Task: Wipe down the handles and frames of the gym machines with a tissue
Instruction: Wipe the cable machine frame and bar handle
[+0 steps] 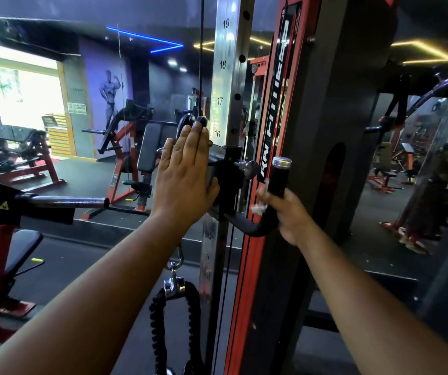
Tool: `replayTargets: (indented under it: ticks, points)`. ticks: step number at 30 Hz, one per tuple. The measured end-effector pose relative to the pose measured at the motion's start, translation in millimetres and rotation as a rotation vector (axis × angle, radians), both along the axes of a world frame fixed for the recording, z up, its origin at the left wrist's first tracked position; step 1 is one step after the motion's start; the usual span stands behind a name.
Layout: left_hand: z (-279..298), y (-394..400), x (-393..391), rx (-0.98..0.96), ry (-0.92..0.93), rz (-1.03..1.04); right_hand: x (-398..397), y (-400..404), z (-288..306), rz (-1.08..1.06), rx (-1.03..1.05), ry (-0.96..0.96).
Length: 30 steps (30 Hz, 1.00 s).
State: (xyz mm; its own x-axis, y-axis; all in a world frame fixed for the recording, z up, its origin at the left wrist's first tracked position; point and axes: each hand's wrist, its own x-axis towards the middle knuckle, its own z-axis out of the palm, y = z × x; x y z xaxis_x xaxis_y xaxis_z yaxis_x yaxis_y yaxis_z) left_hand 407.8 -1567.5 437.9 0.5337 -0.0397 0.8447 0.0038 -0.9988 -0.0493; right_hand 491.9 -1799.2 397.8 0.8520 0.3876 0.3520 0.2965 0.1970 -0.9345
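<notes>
Two hands on a cable machine, one flat, one gripping a handle with a tissue.

The left hand (183, 169) lies flat with straight fingers against the black sliding bracket (226, 177) on the numbered steel post (224, 77), its fingertips reaching the pulley (190, 121). The right hand (289, 212) curls round the lower part of the black handle (278, 177), just under its chrome cap, with the white tissue (258, 208) bunched between fingers and handle. A rope grip (174, 320) hangs from a clip below.
</notes>
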Motion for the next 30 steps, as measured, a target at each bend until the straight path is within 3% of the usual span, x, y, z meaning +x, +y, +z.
replayTargets:
  ticks: [4, 8, 13, 16, 20, 24, 26, 30]
  points:
    - [-1, 6, 0, -0.004, -0.005, -0.017, -3, -3, 18, 0.081, -0.018, 0.002]
    - [-1, 6, 0, -0.006, -0.006, -0.013, -10, 8, 46, -0.097, 0.122, -0.065]
    - [0, 5, -1, 0.0, -0.009, -0.01, -16, 13, -40, -0.222, -0.041, -0.037]
    - [-1, 4, 0, -0.007, -0.016, -0.017, -19, 16, -68, -0.192, -0.019, -0.029]
    - [-1, 3, 1, -0.004, -0.017, -0.019, -18, 16, -44, -0.143, 0.009, 0.019]
    - [-2, 6, 2, -0.012, -0.035, -0.028, -15, 19, -14, -0.255, 0.151, 0.09]
    - [-3, 8, 2, -0.01, -0.041, -0.024, -16, 28, -26, -0.338, 0.208, 0.017]
    - [-3, 10, 4, -0.01, -0.038, -0.021, -24, 41, -76, -0.497, 0.07, -0.198]
